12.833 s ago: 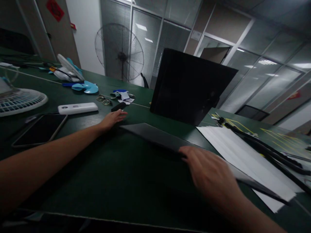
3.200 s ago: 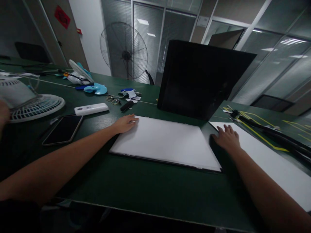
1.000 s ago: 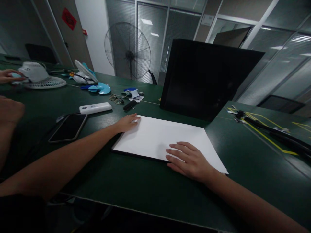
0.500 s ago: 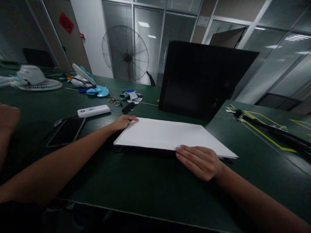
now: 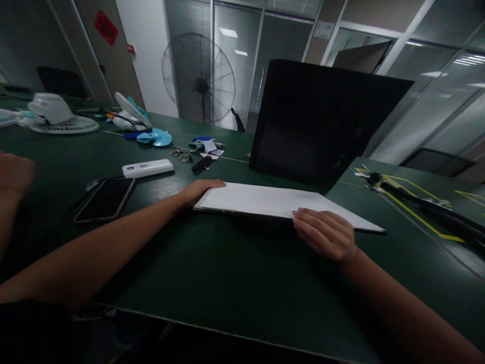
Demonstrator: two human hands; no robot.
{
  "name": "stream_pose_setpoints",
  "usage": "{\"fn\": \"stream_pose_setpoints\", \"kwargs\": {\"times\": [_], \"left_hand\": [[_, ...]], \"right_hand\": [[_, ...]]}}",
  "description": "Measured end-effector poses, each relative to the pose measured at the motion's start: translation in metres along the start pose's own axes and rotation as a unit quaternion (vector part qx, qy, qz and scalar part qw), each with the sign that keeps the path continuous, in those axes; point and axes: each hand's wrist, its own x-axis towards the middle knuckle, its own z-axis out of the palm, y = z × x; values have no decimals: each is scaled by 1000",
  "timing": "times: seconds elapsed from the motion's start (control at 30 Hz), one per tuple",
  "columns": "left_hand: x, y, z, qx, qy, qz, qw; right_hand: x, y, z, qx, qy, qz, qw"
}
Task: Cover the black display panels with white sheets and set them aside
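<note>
The right hand (image 5: 328,235) pinches a white panel (image 5: 261,199) at its near edge; the left hand (image 5: 200,191) extends along its left end, grip unclear.

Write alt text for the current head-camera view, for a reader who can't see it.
A person holds a flat white panel at a dark green table, the left grip at its left end, the right grip on its near edge. A phone lies at left; eyeglasses and a large black screen-like panel are behind.

The white panel (image 5: 257,198) looks smooth and matt, the tabletop (image 5: 227,273) faintly glossy.
</note>
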Motion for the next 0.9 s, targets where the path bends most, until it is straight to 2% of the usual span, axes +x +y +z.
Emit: {"fn": "stream_pose_setpoints", "kwargs": {"times": [0.17,0.3,0.5,0.63,0.77,0.83,0.9], "left_hand": [[1,9,0,-9,3,-42,999],[1,7,2,-7,7,-35,999],[-2,-5,7,22,27,8,999],[-2,-3,8,41,44,-19,998],[-3,7,7,46,31,-32,998],[-4,12,5,64,14,-54,996],[-4,17,3,79,-4,-68,995]], "right_hand": [[-4,-3,8,2,-10,6,1000],[6,-5,2,-7,-10,41,999],[20,2,-23,-63,-28,79,994],[24,12,-48,-110,-43,155,981],[30,17,-73,-189,-79,239,949],[28,21,-85,-246,-119,286,918],[17,29,-97,-306,-177,340,871]]}}
